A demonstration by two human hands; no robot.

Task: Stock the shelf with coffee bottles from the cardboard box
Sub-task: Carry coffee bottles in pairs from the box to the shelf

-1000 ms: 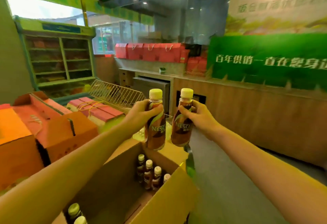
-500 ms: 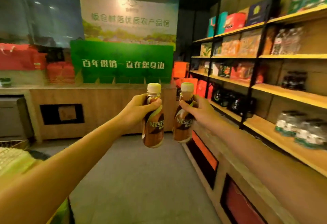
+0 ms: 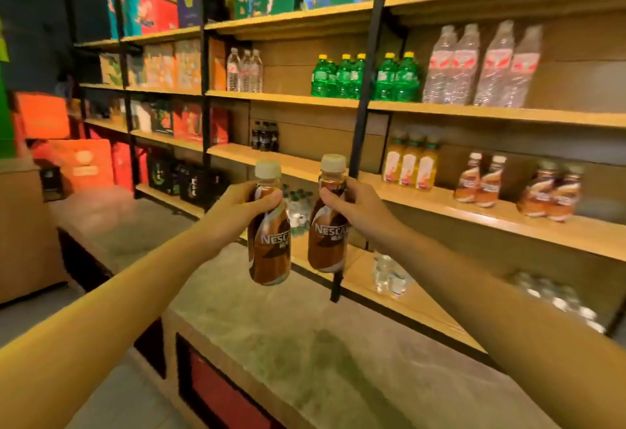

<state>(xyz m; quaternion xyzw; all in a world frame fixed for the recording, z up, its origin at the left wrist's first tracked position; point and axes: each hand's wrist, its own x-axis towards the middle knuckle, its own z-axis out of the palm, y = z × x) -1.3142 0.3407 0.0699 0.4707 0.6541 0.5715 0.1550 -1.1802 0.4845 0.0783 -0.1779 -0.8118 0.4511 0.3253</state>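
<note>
Both hands (image 3: pixel 244 205) (image 3: pixel 352 206) grip coffee bottles (image 3: pixel 269 242) upright; seat them beside the shelved coffee bottles (image 3: pixel 477 184), labels front

two held coffee bottles (image 3: pixel 269 245), three juice bottles (image 3: pixel 410 166)

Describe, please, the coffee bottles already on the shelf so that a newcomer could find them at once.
Start at the wooden shelving unit and find the board below the green soda bottles. Right of the orange juice bottles stand the stocked coffee bottles: short, brown-labelled, pale-capped, unlike the taller orange-labelled juice.
</note>
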